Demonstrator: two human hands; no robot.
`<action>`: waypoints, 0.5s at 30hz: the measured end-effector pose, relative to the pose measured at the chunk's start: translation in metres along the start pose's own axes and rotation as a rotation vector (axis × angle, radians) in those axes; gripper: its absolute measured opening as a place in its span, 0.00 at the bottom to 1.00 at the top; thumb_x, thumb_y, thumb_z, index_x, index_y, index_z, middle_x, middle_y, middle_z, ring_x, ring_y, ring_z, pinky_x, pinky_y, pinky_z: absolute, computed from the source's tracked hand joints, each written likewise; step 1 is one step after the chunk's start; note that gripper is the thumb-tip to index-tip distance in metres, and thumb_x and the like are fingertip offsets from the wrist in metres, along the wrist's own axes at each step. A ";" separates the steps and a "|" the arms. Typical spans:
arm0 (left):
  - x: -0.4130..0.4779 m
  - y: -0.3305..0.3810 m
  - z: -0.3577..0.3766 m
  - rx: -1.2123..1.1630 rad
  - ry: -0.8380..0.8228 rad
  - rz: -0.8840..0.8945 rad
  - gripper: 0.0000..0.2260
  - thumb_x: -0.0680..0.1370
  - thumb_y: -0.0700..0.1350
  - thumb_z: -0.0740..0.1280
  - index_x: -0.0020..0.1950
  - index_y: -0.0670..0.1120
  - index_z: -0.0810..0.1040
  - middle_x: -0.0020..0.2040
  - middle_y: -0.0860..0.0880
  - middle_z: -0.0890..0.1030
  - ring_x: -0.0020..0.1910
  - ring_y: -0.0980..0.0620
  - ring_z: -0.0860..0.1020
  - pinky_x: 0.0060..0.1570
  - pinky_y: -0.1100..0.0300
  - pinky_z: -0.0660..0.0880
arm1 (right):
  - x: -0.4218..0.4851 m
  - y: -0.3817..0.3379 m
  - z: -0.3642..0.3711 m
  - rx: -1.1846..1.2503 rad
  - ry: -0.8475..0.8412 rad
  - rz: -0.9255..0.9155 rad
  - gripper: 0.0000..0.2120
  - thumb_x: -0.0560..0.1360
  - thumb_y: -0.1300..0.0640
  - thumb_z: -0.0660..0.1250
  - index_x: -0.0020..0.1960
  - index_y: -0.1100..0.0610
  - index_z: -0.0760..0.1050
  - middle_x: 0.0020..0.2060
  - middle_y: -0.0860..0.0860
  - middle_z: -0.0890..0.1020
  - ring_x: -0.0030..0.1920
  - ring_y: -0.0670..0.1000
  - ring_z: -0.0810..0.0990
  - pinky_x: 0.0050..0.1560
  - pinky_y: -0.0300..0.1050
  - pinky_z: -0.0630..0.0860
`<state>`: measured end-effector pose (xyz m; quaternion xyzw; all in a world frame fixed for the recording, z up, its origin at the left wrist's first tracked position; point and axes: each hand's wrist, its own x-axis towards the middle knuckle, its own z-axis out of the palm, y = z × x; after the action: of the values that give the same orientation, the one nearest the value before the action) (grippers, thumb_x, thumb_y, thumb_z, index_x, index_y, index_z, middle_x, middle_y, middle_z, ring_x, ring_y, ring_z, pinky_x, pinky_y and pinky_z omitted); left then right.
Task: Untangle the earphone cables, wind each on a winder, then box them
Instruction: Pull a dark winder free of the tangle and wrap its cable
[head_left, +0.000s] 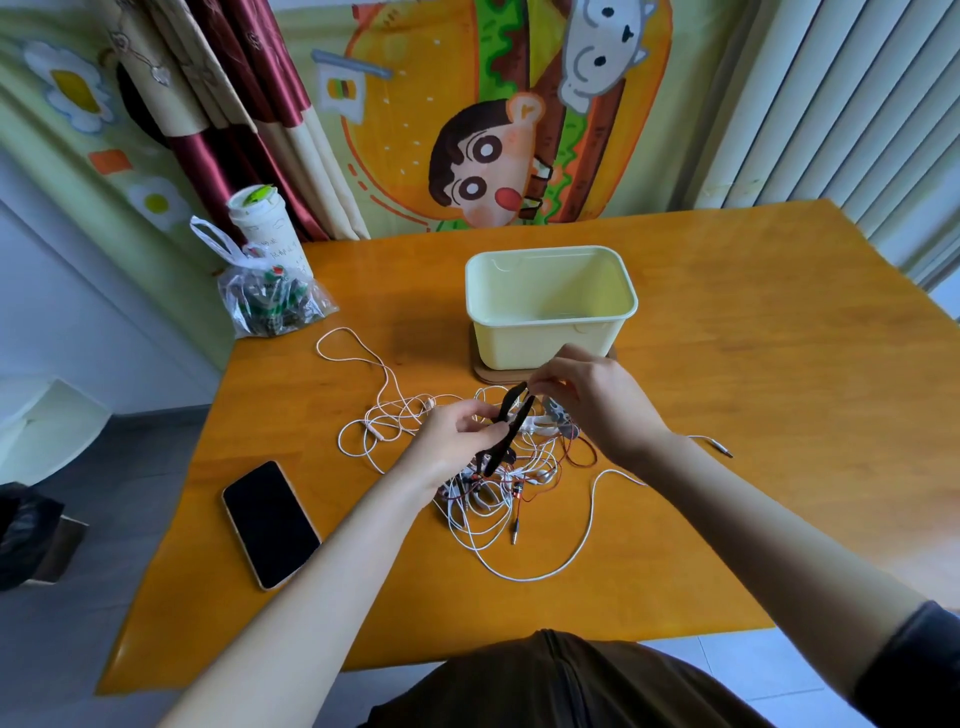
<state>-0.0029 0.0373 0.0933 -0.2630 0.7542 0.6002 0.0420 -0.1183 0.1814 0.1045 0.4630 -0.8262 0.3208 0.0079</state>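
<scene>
Over the counter (727, 364) we lift a black strap (511, 428), left hand (457, 441) and right hand (592, 395) pinching its ends, clear of the tangled earphone cables (498, 488) so the open box (550, 306) stays reachable.

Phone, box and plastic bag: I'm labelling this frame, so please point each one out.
phone (270, 524), head view, middle of its dark screen.
box (545, 340), head view, its near outer wall.
plastic bag (275, 301), head view, its filled body below the handles.

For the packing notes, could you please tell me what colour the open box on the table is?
The box is pale yellow, plain, seen best in the head view.
</scene>
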 end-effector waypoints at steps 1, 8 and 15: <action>-0.001 0.003 -0.001 -0.023 -0.017 -0.014 0.07 0.78 0.42 0.67 0.56 0.47 0.77 0.44 0.51 0.82 0.42 0.62 0.79 0.38 0.74 0.71 | 0.002 0.000 -0.001 0.015 0.013 0.003 0.05 0.75 0.60 0.67 0.46 0.58 0.82 0.43 0.51 0.79 0.40 0.53 0.80 0.40 0.50 0.77; 0.000 0.005 -0.011 -0.053 -0.080 -0.103 0.06 0.77 0.48 0.68 0.53 0.53 0.77 0.50 0.52 0.81 0.54 0.56 0.76 0.54 0.54 0.68 | 0.012 -0.001 -0.001 0.123 0.026 0.065 0.05 0.74 0.59 0.68 0.46 0.58 0.83 0.41 0.47 0.77 0.40 0.47 0.77 0.44 0.40 0.74; 0.007 -0.002 -0.026 -0.121 -0.168 -0.157 0.09 0.76 0.47 0.69 0.55 0.47 0.81 0.52 0.47 0.84 0.55 0.50 0.79 0.56 0.52 0.72 | 0.015 0.003 0.010 0.310 -0.015 0.191 0.06 0.73 0.57 0.69 0.46 0.59 0.83 0.41 0.48 0.81 0.40 0.38 0.76 0.42 0.25 0.70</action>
<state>-0.0019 0.0100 0.0962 -0.2722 0.6874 0.6595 0.1358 -0.1269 0.1659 0.0997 0.3807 -0.8070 0.4402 -0.1003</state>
